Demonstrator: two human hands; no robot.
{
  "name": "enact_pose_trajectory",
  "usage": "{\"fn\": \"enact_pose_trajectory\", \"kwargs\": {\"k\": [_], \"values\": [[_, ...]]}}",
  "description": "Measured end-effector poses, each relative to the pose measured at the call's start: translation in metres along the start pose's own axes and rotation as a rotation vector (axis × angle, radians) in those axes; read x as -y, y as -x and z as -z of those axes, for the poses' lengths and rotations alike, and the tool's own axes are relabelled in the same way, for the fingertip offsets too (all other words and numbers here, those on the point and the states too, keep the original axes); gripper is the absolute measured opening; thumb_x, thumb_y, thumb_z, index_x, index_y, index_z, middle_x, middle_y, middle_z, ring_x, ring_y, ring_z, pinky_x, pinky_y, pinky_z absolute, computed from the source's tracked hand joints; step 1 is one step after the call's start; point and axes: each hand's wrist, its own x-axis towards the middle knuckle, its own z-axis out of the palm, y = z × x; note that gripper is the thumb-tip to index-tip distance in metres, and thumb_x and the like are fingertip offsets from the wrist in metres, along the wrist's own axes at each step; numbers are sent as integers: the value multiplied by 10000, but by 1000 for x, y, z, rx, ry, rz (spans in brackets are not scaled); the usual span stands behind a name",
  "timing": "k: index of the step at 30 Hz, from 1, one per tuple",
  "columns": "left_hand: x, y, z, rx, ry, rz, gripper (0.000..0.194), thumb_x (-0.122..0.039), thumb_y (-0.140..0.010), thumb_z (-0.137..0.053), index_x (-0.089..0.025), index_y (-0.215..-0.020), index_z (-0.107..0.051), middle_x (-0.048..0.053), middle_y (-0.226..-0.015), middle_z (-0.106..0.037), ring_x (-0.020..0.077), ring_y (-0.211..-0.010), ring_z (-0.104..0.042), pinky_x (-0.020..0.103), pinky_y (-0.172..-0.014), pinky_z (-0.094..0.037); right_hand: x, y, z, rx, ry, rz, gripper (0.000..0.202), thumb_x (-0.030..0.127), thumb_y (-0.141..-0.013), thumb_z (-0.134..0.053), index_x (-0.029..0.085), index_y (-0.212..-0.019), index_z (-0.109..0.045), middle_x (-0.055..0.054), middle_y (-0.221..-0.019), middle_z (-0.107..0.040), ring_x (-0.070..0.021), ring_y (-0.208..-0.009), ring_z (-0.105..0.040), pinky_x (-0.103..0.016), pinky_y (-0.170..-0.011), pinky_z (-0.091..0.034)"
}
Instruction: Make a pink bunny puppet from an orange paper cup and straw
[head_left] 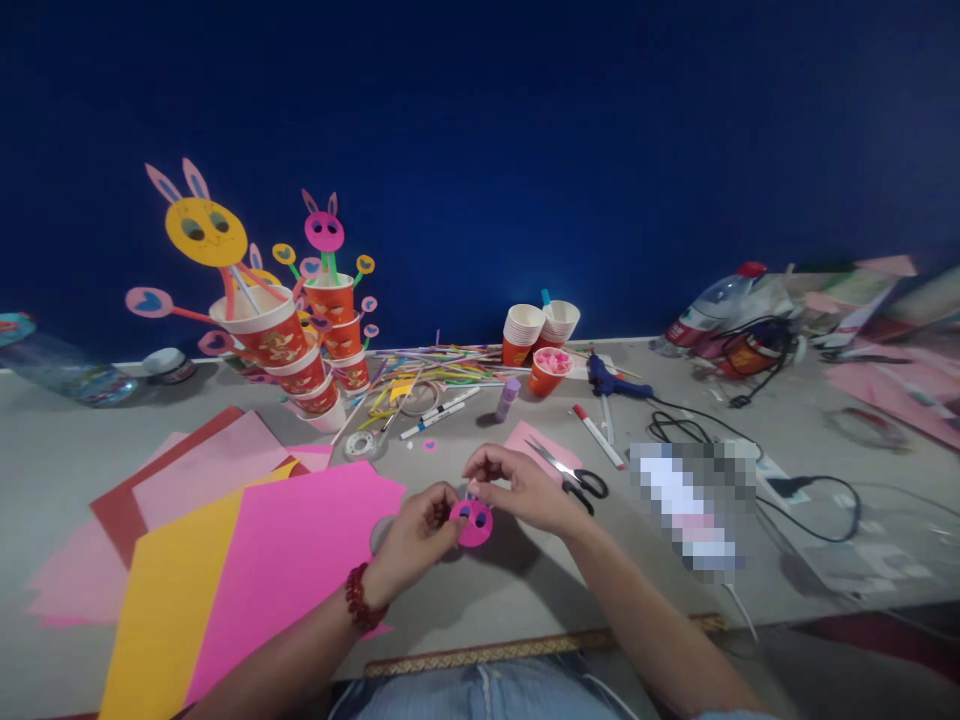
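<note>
A round magenta paper rabbit face (474,527) with dark eyes is held up just above the grey table. My left hand (424,525), with a red beaded bracelet at the wrist, pinches the face by its left edge. At the top of the face, my right hand (517,485) has its fingers closed around a small ear piece (471,490), mostly hidden by the fingertips. Black-handled scissors (574,478) lie partly on a pink paper piece (529,440), right of my right hand. Coloured paper sheets (300,560) spread out beside my left forearm.
Stacked red cups with paper rabbit figures (270,335) stand back left. Farther back are loose coloured sticks (450,365), a purple glue stick (508,398), markers (598,437), a cup of pink scraps (551,370) and a blue glue gun (615,378) with a cable. Bottles stand at both sides.
</note>
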Motion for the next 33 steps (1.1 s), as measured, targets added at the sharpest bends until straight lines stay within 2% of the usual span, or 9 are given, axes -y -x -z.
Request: {"fn": "enact_pose_trajectory", "kwargs": {"k": [12,17,23,29,33], "values": [[4,0,1,15,25,8,282,-420,-869,-664,-188,-798,-519,-38,-683,-510,100,-581,-477,206,-541,-383,0,-1,2,32,-3,-4,203,356,-882,-651,178,-977,-656,-11,-818,-646,-158,-763,-603,-270,-702,-476],[1,0,1,0,31,-3,277,-413,-865,-672,-185,-799,-530,-34,-693,-516,103,-595,-480,210,-551,-401,-1,3,1,9,-20,-12,213,359,-897,-648,182,-1014,-638,-27,-870,-667,-171,-818,-627,-297,-758,-491],[0,-1,0,-24,41,-33,259,-390,-858,-680,-178,-789,-548,-18,-695,-557,115,-624,-511,225,-587,-420,-1,11,-8,-22,-39,16,350,280,-821,-728,182,-1130,-595,-29,-923,-663,-177,-879,-622,-326,-842,-498],[0,-2,0,-26,60,-26,256,-380,-856,-683,-176,-789,-545,-20,-699,-570,115,-630,-535,226,-595,-430,-2,14,-15,-59,-15,18,386,161,-793,-670,192,-1168,-584,-13,-915,-648,-170,-885,-612,-317,-844,-488],[1,-1,0,-25,46,-29,252,-380,-864,-679,-171,-801,-553,-20,-715,-571,110,-641,-531,221,-603,-431,-6,13,-16,-72,-19,28,363,146,-803,-640,196,-1158,-586,-7,-898,-640,-167,-868,-609,-311,-824,-486]]}}
